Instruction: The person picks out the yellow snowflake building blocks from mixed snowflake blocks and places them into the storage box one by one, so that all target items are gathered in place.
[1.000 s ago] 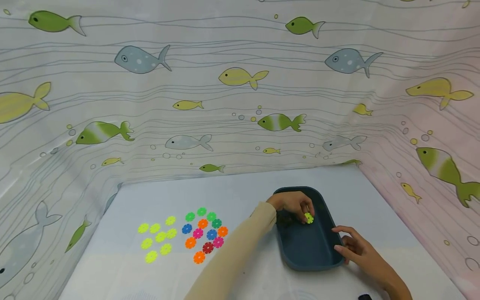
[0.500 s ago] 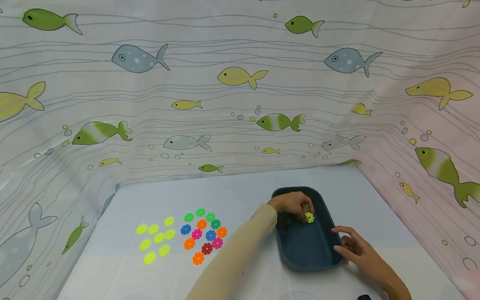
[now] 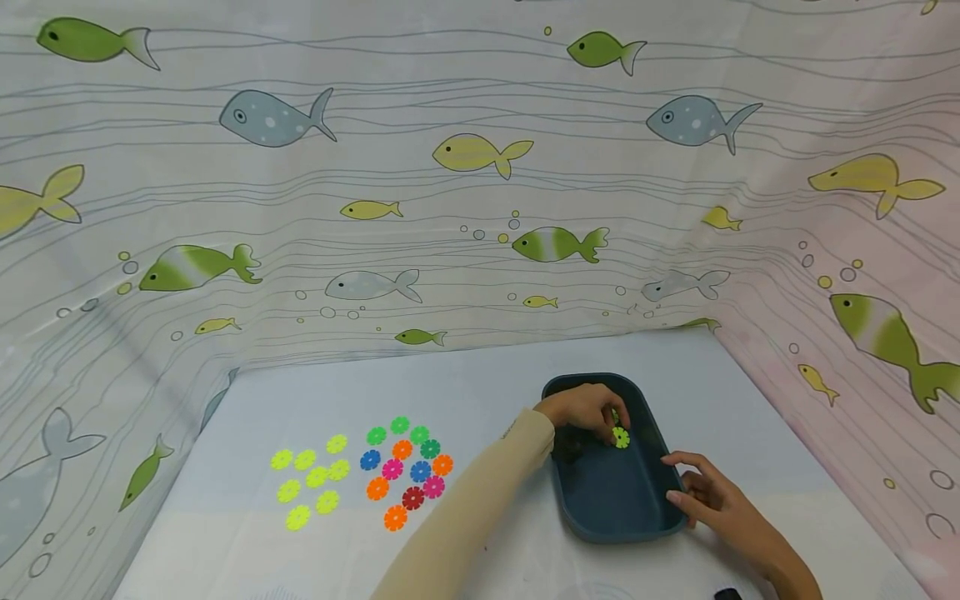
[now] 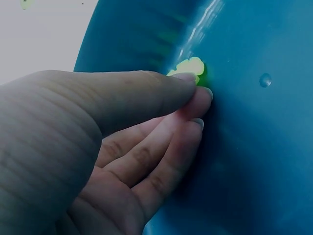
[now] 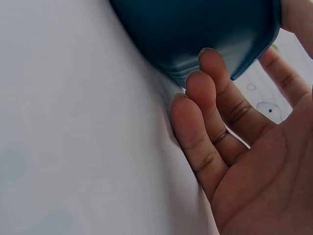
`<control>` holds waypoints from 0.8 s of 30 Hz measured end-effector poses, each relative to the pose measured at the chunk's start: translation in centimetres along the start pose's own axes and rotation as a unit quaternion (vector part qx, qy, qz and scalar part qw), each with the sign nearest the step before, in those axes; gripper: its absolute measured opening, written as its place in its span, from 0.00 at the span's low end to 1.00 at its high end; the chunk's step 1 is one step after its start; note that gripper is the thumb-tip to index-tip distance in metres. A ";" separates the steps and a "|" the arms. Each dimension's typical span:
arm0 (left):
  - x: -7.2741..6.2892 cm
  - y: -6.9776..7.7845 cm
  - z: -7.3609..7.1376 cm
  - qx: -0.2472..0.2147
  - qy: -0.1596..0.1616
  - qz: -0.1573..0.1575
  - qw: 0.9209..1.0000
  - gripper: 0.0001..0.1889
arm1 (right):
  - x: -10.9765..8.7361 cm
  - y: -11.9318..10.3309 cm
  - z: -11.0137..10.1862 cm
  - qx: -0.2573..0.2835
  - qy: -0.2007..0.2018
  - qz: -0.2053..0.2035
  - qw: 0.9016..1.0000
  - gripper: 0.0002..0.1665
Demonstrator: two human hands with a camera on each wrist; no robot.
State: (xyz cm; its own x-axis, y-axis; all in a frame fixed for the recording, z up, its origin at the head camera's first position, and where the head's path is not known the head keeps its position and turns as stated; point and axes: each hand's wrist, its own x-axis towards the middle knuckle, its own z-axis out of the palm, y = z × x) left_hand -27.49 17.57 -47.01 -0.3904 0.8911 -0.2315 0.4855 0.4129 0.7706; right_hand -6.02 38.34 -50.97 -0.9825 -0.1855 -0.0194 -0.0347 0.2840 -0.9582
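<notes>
My left hand (image 3: 592, 410) reaches into a dark blue plastic tub (image 3: 622, 500). Thumb and index finger pinch a yellow-green flower-shaped plastic disc (image 4: 191, 66), partly hidden by the thumb in the left wrist view. In the head view a yellow-green disc (image 3: 621, 437) shows just below the fingertips, with another yellow-green bit between the fingers; whether they are separate discs I cannot tell. My right hand (image 3: 716, 500) holds the tub's right side, index finger and thumb at the rim. Its other fingers (image 5: 193, 122) curl by the tub's outer wall (image 5: 210, 29).
Several yellow-green discs (image 3: 317, 477) lie spread on the white table at the left. Beside them is a group of mixed-colour discs (image 3: 392, 469) in green, orange, blue, pink and red. A small black object (image 3: 727, 594) shows at the bottom edge. Fish-printed sheeting (image 3: 480, 250) surrounds the table.
The left fingers have shifted slightly at the disc, and a second yellow-green bit now shows between them. The right hand stays on the tub. The head view has drifted a little.
</notes>
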 end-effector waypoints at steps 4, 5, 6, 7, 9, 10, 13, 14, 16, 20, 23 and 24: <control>0.1 0.0 -0.1 0.016 0.002 0.003 1.000 0.15 | 0.0 0.0 0.1 -0.007 0.008 0.000 1.000 0.28; 0.1 0.0 -0.1 0.021 0.004 0.004 1.000 0.15 | 0.0 0.0 0.1 -0.006 0.010 0.002 1.000 0.28; 0.1 0.1 -0.1 0.025 0.006 0.002 1.000 0.15 | -0.1 0.1 0.1 -0.008 0.011 0.002 1.000 0.28; 0.1 0.1 -0.1 0.029 0.007 0.002 1.000 0.15 | -0.1 0.1 0.1 -0.008 0.012 0.002 1.000 0.28; 0.1 0.1 -0.1 0.033 0.009 0.003 0.999 0.15 | -0.2 0.2 0.0 -0.007 0.011 0.004 1.000 0.28; 0.1 0.1 -0.1 0.033 0.008 0.004 0.999 0.14 | -0.2 0.2 0.0 -0.006 0.010 0.005 1.000 0.28; 0.2 0.2 0.0 0.034 0.006 0.007 0.999 0.13 | -0.3 0.1 -0.1 -0.005 0.007 0.004 1.000 0.28; 0.2 0.2 0.0 0.037 0.006 0.007 0.999 0.13 | -0.3 0.1 -0.1 -0.006 0.006 0.004 1.000 0.28; 0.3 0.2 0.2 0.048 0.008 0.006 0.999 0.12 | -0.2 0.1 -0.1 -0.006 0.008 0.007 1.000 0.28; 0.6 0.2 0.5 0.080 0.018 0.001 0.997 0.11 | 0.0 0.1 0.0 -0.012 0.004 0.004 1.000 0.28; 0.8 0.3 0.7 0.095 0.025 -0.003 0.995 0.11 | 0.0 0.0 0.0 -0.014 0.003 0.005 1.000 0.28; 0.9 0.4 0.8 0.100 0.027 -0.004 0.995 0.11 | 0.0 0.1 -0.1 -0.016 0.003 0.005 1.000 0.29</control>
State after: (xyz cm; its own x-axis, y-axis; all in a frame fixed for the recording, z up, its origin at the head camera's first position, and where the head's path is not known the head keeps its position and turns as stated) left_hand -27.06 18.69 -47.41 -0.4343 0.8782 -0.2002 0.6255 0.4540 0.6346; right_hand -5.99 38.41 -51.01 -0.9838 -0.1771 -0.0268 -0.0308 0.3150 -0.9486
